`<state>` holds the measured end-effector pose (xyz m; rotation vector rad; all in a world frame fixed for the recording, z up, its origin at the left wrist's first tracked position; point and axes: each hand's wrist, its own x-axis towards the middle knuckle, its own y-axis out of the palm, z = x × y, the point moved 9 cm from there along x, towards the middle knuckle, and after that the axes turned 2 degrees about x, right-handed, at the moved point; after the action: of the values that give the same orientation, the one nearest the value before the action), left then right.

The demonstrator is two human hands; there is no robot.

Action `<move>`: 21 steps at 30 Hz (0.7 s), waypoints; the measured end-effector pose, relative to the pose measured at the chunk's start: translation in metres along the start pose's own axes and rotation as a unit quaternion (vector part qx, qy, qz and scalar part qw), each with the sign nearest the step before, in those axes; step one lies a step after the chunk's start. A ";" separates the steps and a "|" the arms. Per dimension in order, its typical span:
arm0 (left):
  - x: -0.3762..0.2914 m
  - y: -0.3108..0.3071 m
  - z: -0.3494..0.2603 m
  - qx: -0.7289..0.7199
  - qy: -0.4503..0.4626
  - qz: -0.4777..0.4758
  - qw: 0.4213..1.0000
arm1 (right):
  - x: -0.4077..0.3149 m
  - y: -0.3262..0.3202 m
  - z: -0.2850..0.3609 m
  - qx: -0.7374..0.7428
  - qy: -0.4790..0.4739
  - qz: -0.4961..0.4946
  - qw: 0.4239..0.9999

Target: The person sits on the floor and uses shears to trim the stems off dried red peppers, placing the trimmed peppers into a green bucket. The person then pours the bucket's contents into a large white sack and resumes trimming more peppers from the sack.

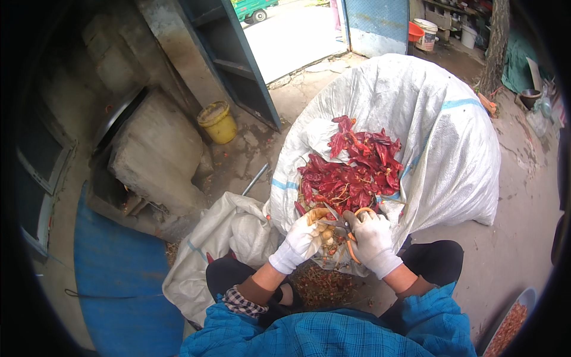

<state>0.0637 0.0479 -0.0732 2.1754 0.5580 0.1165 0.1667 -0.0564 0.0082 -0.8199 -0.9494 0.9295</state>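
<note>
Dried red chili peppers point(352, 174) lie heaped in the mouth of a large white woven sack point(459, 165). My right hand point(370, 232), in a whitish glove, grips orange-handled scissors point(352, 245) at the near edge of the heap; the blades are apart and point toward my left hand. My left hand point(308, 232), in a glove with tan fingertips, is curled beside the blades; whether it holds a pepper or stem cannot be told. Small round tan things point(328, 234) show between the hands. Cut stems and bits point(323, 285) litter the ground below.
A second white sack point(223, 236) lies at the left by my knee, near a blue sheet point(120, 276). A yellow bucket point(217, 122) stands by a masonry stove point(156, 151) and an open metal door point(236, 67). A basin of red bits point(513, 325) sits lower right.
</note>
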 end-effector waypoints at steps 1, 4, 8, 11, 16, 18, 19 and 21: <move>-0.001 0.003 -0.001 0.012 0.004 0.011 1.000 | 0.000 0.001 0.002 -0.009 -0.006 0.001 1.000; -0.004 0.007 -0.005 0.037 0.004 0.029 0.999 | -0.001 0.001 0.006 -0.026 -0.027 -0.020 0.999; -0.004 0.003 -0.006 0.056 -0.014 0.025 0.998 | -0.003 0.017 0.008 -0.031 -0.027 0.037 0.998; -0.006 0.010 -0.006 0.060 -0.014 0.083 0.995 | -0.006 0.020 0.012 -0.049 -0.035 0.037 0.997; -0.012 0.010 -0.007 0.084 -0.047 0.086 0.992 | -0.010 0.022 0.019 -0.028 -0.039 0.055 0.997; -0.014 0.010 -0.008 0.092 -0.061 0.061 0.992 | -0.012 0.025 0.019 -0.036 -0.043 0.085 0.995; -0.015 0.008 -0.009 0.086 -0.068 0.039 0.993 | -0.013 0.028 0.020 -0.042 -0.046 0.103 0.993; -0.017 0.010 -0.010 0.090 -0.077 0.019 0.993 | -0.016 0.036 0.015 -0.014 -0.011 0.143 0.990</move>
<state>0.0495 0.0425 -0.0574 2.3460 0.4533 -0.0843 0.1379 -0.0552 -0.0228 -0.9881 -0.8784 1.1763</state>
